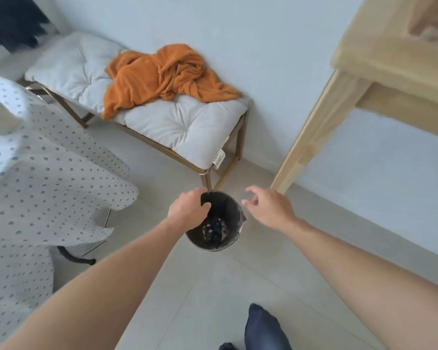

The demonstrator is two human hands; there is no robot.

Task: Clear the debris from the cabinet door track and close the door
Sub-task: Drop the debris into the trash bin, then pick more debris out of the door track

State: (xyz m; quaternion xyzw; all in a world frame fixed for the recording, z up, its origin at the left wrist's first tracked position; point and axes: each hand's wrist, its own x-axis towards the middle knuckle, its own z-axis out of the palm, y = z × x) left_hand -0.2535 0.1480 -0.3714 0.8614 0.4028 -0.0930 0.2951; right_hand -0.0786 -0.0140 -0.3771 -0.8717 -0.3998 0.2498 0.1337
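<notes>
Debris (214, 229) lies at the bottom of a small round bin (213, 245) on the pale tiled floor (208, 299), a dark clump with lighter specks, too blurred to say what it is made of. No cabinet door or track can be made out from here. The left hand (189, 210) grips the bin's near-left rim, thumb over the dark lining and fingers curled on the outside, hiding that part of the edge. The right hand (268, 208) hovers just beside the bin's right rim, fingers loosely spread and holding nothing, apart from the rim. Behind the bin stands a wooden bench (234, 147) with a quilted off-white cushion (177, 125), and a crumpled orange blanket (162, 74) is heaped across its middle. One bench leg comes down right at the bin's far edge. To the left, a dotted white cloth (43, 173) drapes over something hidden beneath it, cut off by the frame. A pale wooden table (364, 72) fills the upper right, its leg reaching the floor near the wall; its top is blurred. Open tile runs between the bin and the dark sock (263, 329) at the bottom edge.
</notes>
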